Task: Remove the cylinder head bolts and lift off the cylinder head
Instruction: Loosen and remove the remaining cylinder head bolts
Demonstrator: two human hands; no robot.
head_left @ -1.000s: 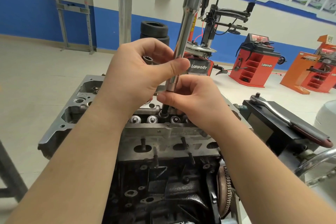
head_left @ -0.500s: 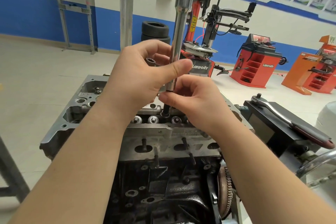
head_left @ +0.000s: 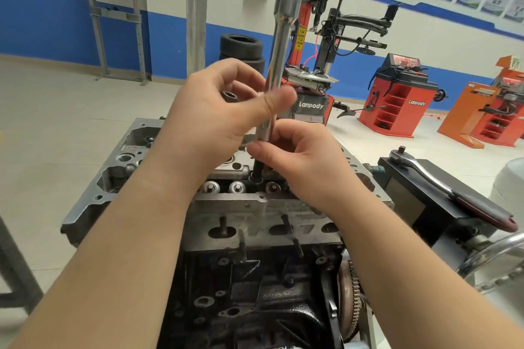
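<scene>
Both hands spin a long extension bar (head_left: 279, 65) standing nearly upright on a cylinder head bolt (head_left: 257, 171) at the middle of the cylinder head (head_left: 255, 207). The left hand (head_left: 226, 110) has its fingers wrapped round the bar's shaft and also holds a small socket (head_left: 230, 96); the right hand (head_left: 300, 161) pinches the bar's lower end. This looks like hand-unscrewing a loosened bolt. Next it should be lifted straight out, bar kept plumb. A ratchet (head_left: 442, 184) lies at right.
</scene>
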